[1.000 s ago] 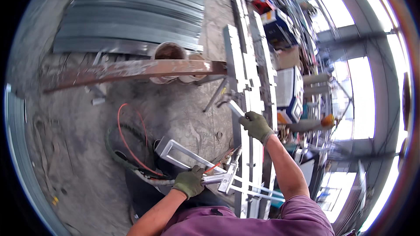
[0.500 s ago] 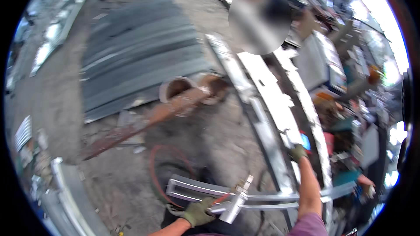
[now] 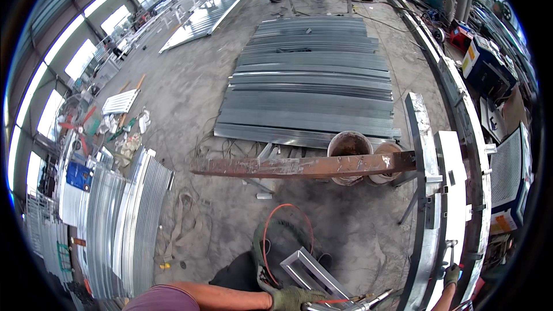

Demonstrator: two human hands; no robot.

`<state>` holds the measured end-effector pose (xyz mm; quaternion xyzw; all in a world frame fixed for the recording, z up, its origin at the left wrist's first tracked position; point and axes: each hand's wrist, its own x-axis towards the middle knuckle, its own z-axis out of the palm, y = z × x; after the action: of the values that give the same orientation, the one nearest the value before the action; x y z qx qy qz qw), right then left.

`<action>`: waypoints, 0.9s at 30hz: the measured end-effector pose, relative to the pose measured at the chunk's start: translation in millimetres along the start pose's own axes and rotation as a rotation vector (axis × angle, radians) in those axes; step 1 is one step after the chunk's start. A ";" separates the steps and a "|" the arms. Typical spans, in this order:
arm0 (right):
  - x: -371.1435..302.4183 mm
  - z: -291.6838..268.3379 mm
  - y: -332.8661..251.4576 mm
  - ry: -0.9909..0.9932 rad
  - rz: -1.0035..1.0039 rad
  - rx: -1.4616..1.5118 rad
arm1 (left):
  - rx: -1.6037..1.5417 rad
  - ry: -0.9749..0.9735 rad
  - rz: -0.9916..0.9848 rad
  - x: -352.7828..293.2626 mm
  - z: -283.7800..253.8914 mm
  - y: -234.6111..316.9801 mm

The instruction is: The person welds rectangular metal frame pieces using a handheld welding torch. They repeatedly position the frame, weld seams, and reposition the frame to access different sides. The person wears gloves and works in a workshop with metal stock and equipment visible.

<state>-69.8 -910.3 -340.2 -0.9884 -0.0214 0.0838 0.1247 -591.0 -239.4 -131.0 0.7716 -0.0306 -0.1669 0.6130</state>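
Observation:
My left hand (image 3: 295, 298), in a green work glove, is closed at the bottom edge. What it grips is mostly hidden; a thin orange piece and silver metal parts (image 3: 371, 302) stick out to its right. Beside it slants a silver frame of square metal tube (image 3: 322, 276). My right hand (image 3: 452, 275), gloved too, is wrapped round the handle of what looks like a hammer (image 3: 451, 244) with a T-shaped metal head. This tool lies over a white-lit metal beam (image 3: 452, 196). A galvanized beam (image 3: 423, 155) runs alongside it.
A rusty beam (image 3: 276, 167) crosses the floor, with two dirty buckets (image 3: 348, 145) behind its right end. Farther off lies a wide stack of grey metal profiles (image 3: 311, 92). More profiles (image 3: 135, 219) are stacked left. An orange hose (image 3: 268, 236) loops near my feet.
My view has swung up and right, so more of the hall shows. Both hands now appear lower. The tube frame sits more steeply tilted near my left hand.

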 end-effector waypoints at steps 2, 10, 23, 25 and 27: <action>-40.2 35.2 -51.6 0.040 0.204 0.081 | -0.047 -0.058 -0.091 13.0 -8.8 20.3; -65.0 -29.7 -236.4 -0.113 0.608 -0.427 | -0.054 -0.018 -0.119 5.4 -19.1 21.8; -125.3 -15.6 -258.4 0.245 0.502 -0.008 | 0.107 0.060 -0.136 1.6 -26.2 37.8; -162.1 -13.8 -271.5 0.256 0.419 0.257 | 0.086 0.069 -0.130 9.6 -39.8 38.7; -213.2 -11.6 -293.9 0.291 0.303 0.444 | 0.060 0.107 -0.089 12.6 -50.9 33.0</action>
<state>-284.1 -642.0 -221.4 -0.9306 0.1632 -0.0383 0.3254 -558.8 -203.1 -92.4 0.7979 0.0313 -0.1515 0.5826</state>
